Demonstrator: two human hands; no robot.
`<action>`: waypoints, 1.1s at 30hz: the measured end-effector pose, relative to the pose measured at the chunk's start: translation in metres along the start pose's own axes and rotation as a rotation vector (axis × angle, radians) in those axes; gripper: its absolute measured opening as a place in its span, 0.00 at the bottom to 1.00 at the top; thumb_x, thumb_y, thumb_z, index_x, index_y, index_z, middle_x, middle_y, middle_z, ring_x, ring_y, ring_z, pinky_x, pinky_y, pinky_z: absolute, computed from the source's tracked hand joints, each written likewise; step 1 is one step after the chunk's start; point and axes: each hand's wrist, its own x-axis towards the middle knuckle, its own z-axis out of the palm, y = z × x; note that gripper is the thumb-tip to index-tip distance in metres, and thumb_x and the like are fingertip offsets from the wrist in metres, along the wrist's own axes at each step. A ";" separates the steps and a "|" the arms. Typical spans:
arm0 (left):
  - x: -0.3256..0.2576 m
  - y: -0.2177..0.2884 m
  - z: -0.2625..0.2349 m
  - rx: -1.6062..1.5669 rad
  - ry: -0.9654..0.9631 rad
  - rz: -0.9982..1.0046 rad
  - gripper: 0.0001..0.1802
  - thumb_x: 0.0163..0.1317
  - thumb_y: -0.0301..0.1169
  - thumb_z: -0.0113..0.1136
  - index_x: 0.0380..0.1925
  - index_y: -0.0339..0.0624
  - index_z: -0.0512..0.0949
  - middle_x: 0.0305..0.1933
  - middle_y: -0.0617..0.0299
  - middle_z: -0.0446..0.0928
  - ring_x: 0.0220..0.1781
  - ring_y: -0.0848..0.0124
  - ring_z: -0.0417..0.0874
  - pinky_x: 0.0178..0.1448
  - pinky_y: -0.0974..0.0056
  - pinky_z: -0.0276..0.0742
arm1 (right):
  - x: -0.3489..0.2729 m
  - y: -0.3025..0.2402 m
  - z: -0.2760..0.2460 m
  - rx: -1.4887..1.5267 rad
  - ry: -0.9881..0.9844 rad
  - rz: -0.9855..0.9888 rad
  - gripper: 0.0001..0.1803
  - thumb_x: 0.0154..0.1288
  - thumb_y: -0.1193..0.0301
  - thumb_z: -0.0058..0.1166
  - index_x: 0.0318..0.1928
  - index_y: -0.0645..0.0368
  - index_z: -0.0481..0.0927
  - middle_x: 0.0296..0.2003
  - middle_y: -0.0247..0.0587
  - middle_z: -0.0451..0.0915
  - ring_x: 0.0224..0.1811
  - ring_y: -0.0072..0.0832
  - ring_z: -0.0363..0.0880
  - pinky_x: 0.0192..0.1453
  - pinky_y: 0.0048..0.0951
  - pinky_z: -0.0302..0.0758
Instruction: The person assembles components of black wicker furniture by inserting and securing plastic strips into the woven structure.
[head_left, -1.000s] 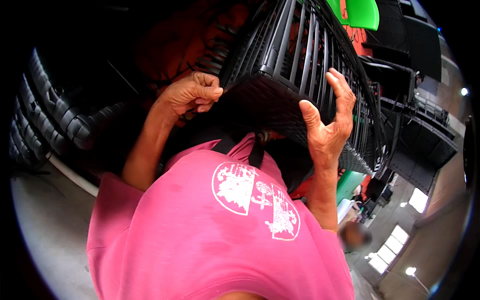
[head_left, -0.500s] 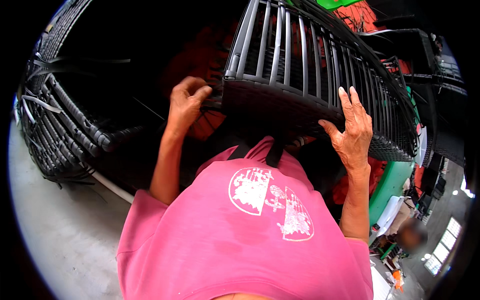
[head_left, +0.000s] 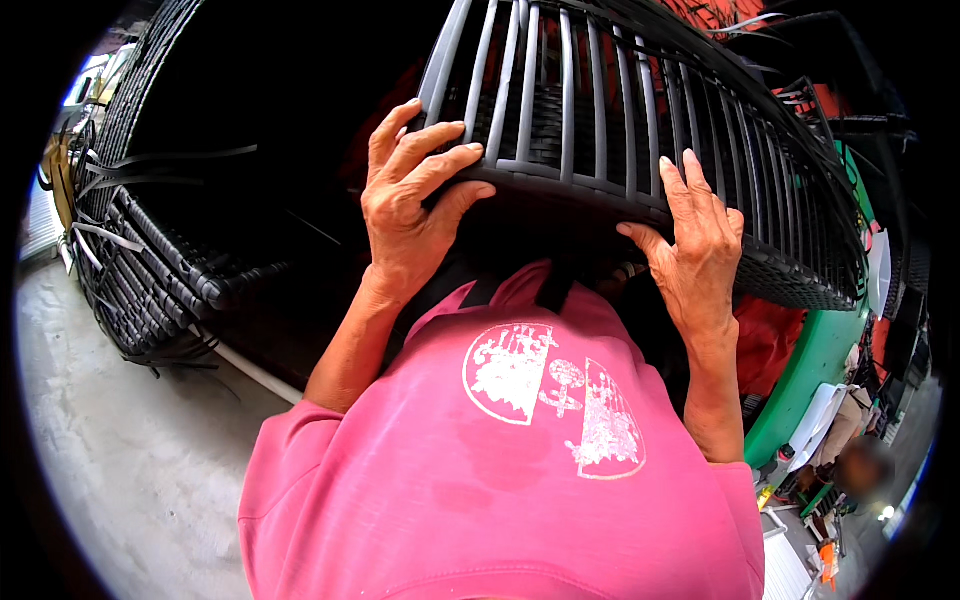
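A black woven wicker furniture piece is tilted in front of me, with rows of flat dark strips running up from its near edge. At the left end of that edge, my left hand lays its fingers over the strips and its thumb underneath. My right hand grips the same edge farther right, two fingers raised along the strips and the thumb below. The piece's underside is in deep shadow.
Another black wicker piece with loose strip ends stands at the left on the grey floor. A green surface lies at the right, near red material. Someone with a blurred head is in the right background.
My left hand has come up and right from beside the piece's corner onto its edge. My right hand keeps its hold. The wicker piece appears slightly shifted in view.
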 end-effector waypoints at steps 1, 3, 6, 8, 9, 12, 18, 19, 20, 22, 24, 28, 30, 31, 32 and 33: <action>-0.003 0.001 -0.001 -0.014 0.011 -0.025 0.19 0.43 0.29 0.76 0.39 0.44 0.86 0.51 0.61 0.82 0.68 0.54 0.70 0.68 0.53 0.68 | -0.001 -0.003 0.000 0.019 -0.010 0.002 0.39 0.47 0.53 0.69 0.59 0.58 0.75 0.61 0.53 0.73 0.46 0.37 0.78 0.50 0.38 0.67; -0.008 0.000 -0.003 -0.045 0.032 -0.074 0.18 0.42 0.27 0.76 0.37 0.44 0.87 0.49 0.61 0.83 0.68 0.54 0.70 0.68 0.53 0.68 | -0.004 -0.011 -0.004 0.053 -0.029 0.009 0.38 0.47 0.55 0.70 0.58 0.59 0.76 0.61 0.53 0.73 0.45 0.37 0.78 0.50 0.38 0.66; -0.005 -0.006 -0.004 -0.122 0.044 -0.067 0.21 0.42 0.26 0.76 0.40 0.44 0.86 0.53 0.61 0.81 0.70 0.54 0.68 0.70 0.53 0.66 | -0.007 -0.022 -0.008 0.015 -0.044 0.046 0.37 0.46 0.58 0.72 0.57 0.59 0.77 0.61 0.53 0.73 0.45 0.37 0.78 0.49 0.39 0.66; 0.000 -0.008 -0.002 -0.147 0.056 -0.043 0.24 0.43 0.25 0.76 0.45 0.43 0.83 0.56 0.60 0.80 0.71 0.55 0.67 0.71 0.53 0.64 | -0.007 -0.025 -0.008 -0.014 -0.030 0.066 0.37 0.45 0.60 0.72 0.57 0.58 0.77 0.60 0.52 0.73 0.47 0.39 0.78 0.50 0.40 0.67; 0.002 -0.008 -0.002 -0.192 0.060 -0.050 0.23 0.45 0.22 0.74 0.45 0.43 0.82 0.58 0.58 0.79 0.72 0.54 0.66 0.72 0.53 0.63 | -0.004 -0.024 -0.010 0.011 -0.045 0.084 0.37 0.46 0.59 0.72 0.58 0.58 0.76 0.60 0.51 0.74 0.50 0.39 0.77 0.55 0.42 0.65; 0.000 -0.016 -0.007 -0.423 0.104 -0.109 0.18 0.49 0.18 0.69 0.42 0.41 0.81 0.58 0.54 0.78 0.71 0.52 0.67 0.72 0.52 0.63 | 0.004 -0.026 -0.026 -0.106 -0.046 0.061 0.34 0.49 0.61 0.70 0.58 0.57 0.77 0.61 0.44 0.74 0.60 0.40 0.71 0.65 0.44 0.58; -0.001 -0.015 -0.018 -0.300 0.038 -0.048 0.17 0.48 0.17 0.68 0.39 0.40 0.80 0.56 0.54 0.78 0.69 0.51 0.70 0.68 0.52 0.69 | 0.044 -0.079 -0.012 0.655 0.254 -0.133 0.18 0.45 0.81 0.67 0.38 0.58 0.75 0.39 0.43 0.76 0.39 0.40 0.72 0.46 0.38 0.68; 0.001 -0.013 -0.019 -0.279 0.029 -0.046 0.16 0.48 0.16 0.68 0.39 0.39 0.80 0.56 0.53 0.78 0.69 0.51 0.70 0.67 0.54 0.70 | 0.049 -0.088 -0.001 0.682 0.268 -0.168 0.18 0.47 0.81 0.65 0.38 0.58 0.74 0.38 0.42 0.75 0.39 0.40 0.72 0.45 0.39 0.67; 0.002 -0.013 -0.019 -0.257 0.023 -0.046 0.16 0.48 0.16 0.68 0.39 0.39 0.80 0.56 0.53 0.78 0.69 0.52 0.70 0.67 0.55 0.70 | 0.055 -0.094 0.011 0.681 0.266 -0.188 0.18 0.46 0.81 0.65 0.39 0.58 0.73 0.37 0.42 0.74 0.39 0.40 0.72 0.46 0.39 0.67; 0.003 -0.014 -0.019 -0.227 0.025 -0.031 0.16 0.48 0.15 0.69 0.39 0.39 0.81 0.56 0.53 0.78 0.68 0.53 0.71 0.65 0.57 0.72 | 0.064 -0.103 0.027 0.628 0.268 -0.197 0.19 0.45 0.81 0.65 0.39 0.58 0.74 0.37 0.42 0.74 0.40 0.40 0.72 0.46 0.39 0.67; 0.004 -0.018 -0.018 -0.206 0.041 -0.002 0.17 0.47 0.16 0.69 0.39 0.39 0.81 0.54 0.53 0.79 0.67 0.53 0.73 0.64 0.57 0.73 | 0.069 -0.108 0.037 0.596 0.281 -0.212 0.20 0.44 0.82 0.64 0.39 0.58 0.74 0.37 0.41 0.74 0.40 0.39 0.73 0.45 0.39 0.67; 0.004 -0.027 -0.017 -0.172 0.049 0.044 0.17 0.45 0.17 0.70 0.38 0.38 0.79 0.52 0.54 0.79 0.65 0.53 0.74 0.63 0.56 0.74 | 0.076 -0.122 0.035 0.577 0.303 -0.187 0.18 0.45 0.85 0.66 0.36 0.58 0.74 0.33 0.40 0.77 0.36 0.38 0.75 0.44 0.37 0.71; 0.007 -0.027 -0.018 -0.156 0.050 0.056 0.18 0.43 0.19 0.71 0.37 0.39 0.78 0.49 0.56 0.78 0.61 0.52 0.76 0.62 0.55 0.74 | 0.076 -0.124 0.037 0.574 0.312 -0.180 0.18 0.45 0.85 0.65 0.36 0.58 0.74 0.33 0.39 0.77 0.36 0.38 0.75 0.44 0.37 0.71; 0.009 -0.027 -0.019 -0.145 0.043 0.063 0.19 0.42 0.19 0.71 0.37 0.39 0.78 0.48 0.57 0.78 0.59 0.52 0.76 0.60 0.55 0.74 | 0.077 -0.124 0.038 0.573 0.317 -0.178 0.18 0.45 0.85 0.65 0.36 0.58 0.74 0.33 0.39 0.78 0.36 0.38 0.75 0.44 0.37 0.71; 0.011 -0.027 -0.019 -0.136 0.036 0.070 0.19 0.41 0.19 0.71 0.36 0.39 0.77 0.47 0.57 0.78 0.58 0.53 0.76 0.59 0.56 0.74 | 0.076 -0.124 0.041 0.574 0.315 -0.189 0.18 0.44 0.84 0.65 0.36 0.58 0.74 0.34 0.39 0.77 0.37 0.37 0.75 0.44 0.37 0.70; 0.013 -0.027 -0.020 -0.127 0.029 0.076 0.20 0.40 0.19 0.71 0.36 0.39 0.77 0.46 0.57 0.77 0.56 0.54 0.76 0.58 0.56 0.75 | 0.075 -0.123 0.044 0.575 0.314 -0.202 0.18 0.44 0.83 0.65 0.37 0.57 0.74 0.35 0.39 0.76 0.38 0.37 0.74 0.44 0.38 0.69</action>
